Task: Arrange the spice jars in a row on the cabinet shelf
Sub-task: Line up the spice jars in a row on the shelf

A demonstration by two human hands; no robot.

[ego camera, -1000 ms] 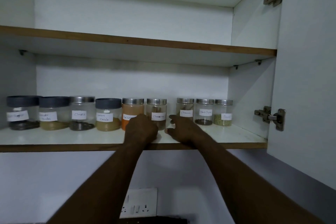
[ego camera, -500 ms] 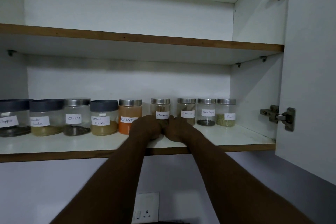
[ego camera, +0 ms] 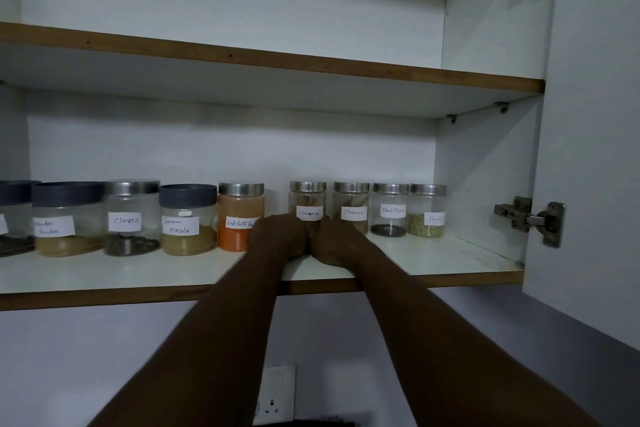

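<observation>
Several labelled spice jars stand in a row on the lower cabinet shelf (ego camera: 436, 260). From the left come dark-lidded jars, cloves (ego camera: 131, 215), garam masala (ego camera: 187, 218) and red chilli powder (ego camera: 239, 215). A gap follows, then a cinnamon jar (ego camera: 307, 196), a second cinnamon jar (ego camera: 351, 208), black pepper (ego camera: 389, 211) and fennel (ego camera: 427, 211). My left hand (ego camera: 277, 239) and my right hand (ego camera: 336, 243) meet at the base of the first cinnamon jar and grip it from both sides. The fingers and the jar's lower half are hidden behind the hands.
The upper shelf (ego camera: 311, 62) holds nothing that I can see. The open cabinet door (ego camera: 592, 149) with its hinge (ego camera: 533, 218) stands at the right. A wall socket (ego camera: 277, 395) sits below the cabinet.
The first cinnamon jar has slid right, away from the red chilli jar and up to the second cinnamon jar. My right hand has come in to join the left at its base.
</observation>
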